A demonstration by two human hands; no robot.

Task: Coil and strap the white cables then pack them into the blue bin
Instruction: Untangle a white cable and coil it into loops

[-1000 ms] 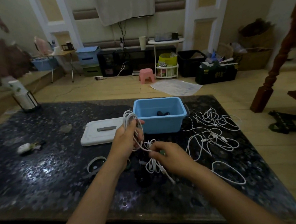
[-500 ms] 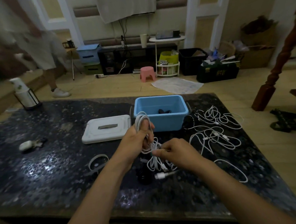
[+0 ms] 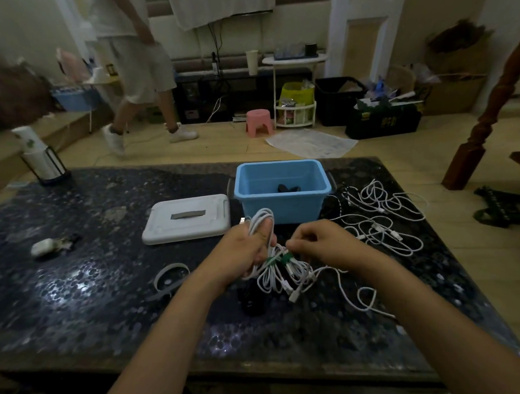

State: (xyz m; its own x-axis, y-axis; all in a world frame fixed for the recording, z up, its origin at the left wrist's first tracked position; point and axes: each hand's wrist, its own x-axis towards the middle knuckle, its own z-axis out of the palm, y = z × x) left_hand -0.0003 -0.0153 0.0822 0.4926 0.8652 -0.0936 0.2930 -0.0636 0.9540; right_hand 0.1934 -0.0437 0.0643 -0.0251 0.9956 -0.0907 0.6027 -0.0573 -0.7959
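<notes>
Overhead, both hands' fingers grip a white cable coil above the dark speckled table — cluttered room behind.

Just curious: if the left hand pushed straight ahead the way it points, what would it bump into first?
Probably the blue bin: the left hand, gripping the coiled white cable, points at its near wall. The gap between is unclear.

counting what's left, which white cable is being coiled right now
The cable looped in the left hand, with a green strap; the other cables lie loose right of the blue bin.
</notes>
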